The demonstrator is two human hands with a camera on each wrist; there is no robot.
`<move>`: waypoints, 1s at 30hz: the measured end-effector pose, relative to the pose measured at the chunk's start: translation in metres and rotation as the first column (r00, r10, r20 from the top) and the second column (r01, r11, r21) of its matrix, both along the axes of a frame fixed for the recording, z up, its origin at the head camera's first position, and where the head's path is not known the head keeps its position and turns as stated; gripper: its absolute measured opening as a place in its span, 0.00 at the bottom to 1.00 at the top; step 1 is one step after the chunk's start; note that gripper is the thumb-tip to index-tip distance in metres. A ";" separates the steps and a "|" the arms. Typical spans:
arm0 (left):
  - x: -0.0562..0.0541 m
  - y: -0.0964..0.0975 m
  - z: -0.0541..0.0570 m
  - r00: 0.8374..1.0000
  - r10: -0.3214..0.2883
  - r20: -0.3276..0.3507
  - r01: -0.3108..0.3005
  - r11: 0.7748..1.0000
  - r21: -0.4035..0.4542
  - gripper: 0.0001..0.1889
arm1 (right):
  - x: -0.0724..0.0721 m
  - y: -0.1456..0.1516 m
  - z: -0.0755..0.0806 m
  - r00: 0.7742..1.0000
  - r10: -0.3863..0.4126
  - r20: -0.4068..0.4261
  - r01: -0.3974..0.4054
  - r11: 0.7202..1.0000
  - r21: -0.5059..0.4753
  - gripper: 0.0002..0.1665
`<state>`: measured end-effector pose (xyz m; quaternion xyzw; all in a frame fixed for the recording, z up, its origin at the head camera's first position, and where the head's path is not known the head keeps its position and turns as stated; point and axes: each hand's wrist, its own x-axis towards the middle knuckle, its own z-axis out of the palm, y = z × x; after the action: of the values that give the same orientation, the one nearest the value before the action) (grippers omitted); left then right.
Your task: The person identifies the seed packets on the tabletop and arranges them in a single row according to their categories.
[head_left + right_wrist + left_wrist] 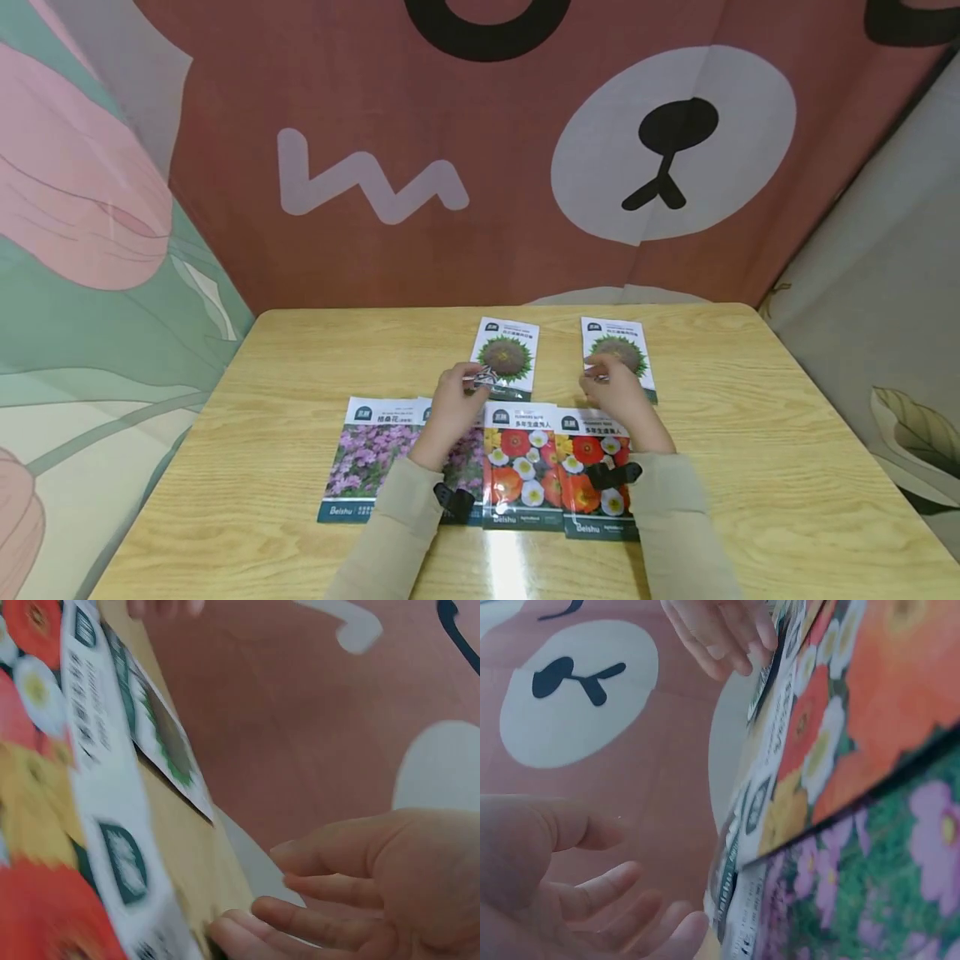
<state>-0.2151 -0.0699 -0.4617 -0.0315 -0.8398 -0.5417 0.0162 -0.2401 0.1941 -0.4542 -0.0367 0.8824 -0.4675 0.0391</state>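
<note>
Two seed packets with a green-rimmed brown flower head lie at the back of the table: a left one (506, 358) and a right one (636, 354). My left hand (453, 408) is over the lower left corner of the left packet, its fingers loosely spread in the left wrist view with nothing between them. Over the lower left part of the right packet is my right hand (622, 396); the right wrist view shows its relaxed fingers (322, 889) bent a little, holding nothing. Both hands partly cover these packets in the head view.
In the front row, two poppy seed packets, one left (522, 467) and one right (592, 462), overlap beside two purple-flower packets, one left (371, 458) and one right (467, 467). My forearms pass over this row. A printed cloth (375, 258) hangs behind the wooden table (247, 467).
</note>
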 end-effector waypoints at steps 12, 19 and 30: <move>-0.007 -0.006 -0.010 0.995 0.084 0.050 -0.086 0.996 0.026 0.28 | 0.003 -0.041 -0.009 0.997 0.036 0.064 -0.027 0.991 -0.130 0.32; -0.011 -0.001 -0.017 0.996 0.088 0.033 -0.089 0.996 0.021 0.29 | 0.000 -0.048 -0.016 0.996 0.044 0.079 -0.027 0.980 -0.197 0.32; -0.012 -0.002 -0.019 0.992 0.112 0.050 -0.115 0.991 0.074 0.31 | -0.003 -0.057 -0.022 0.985 0.132 0.111 -0.083 0.929 -0.361 0.33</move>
<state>-0.2268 -0.0715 -0.4811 0.0295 -0.8191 -0.5721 0.0289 -0.2426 0.1375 -0.4761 -0.0601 0.7754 -0.6177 0.1163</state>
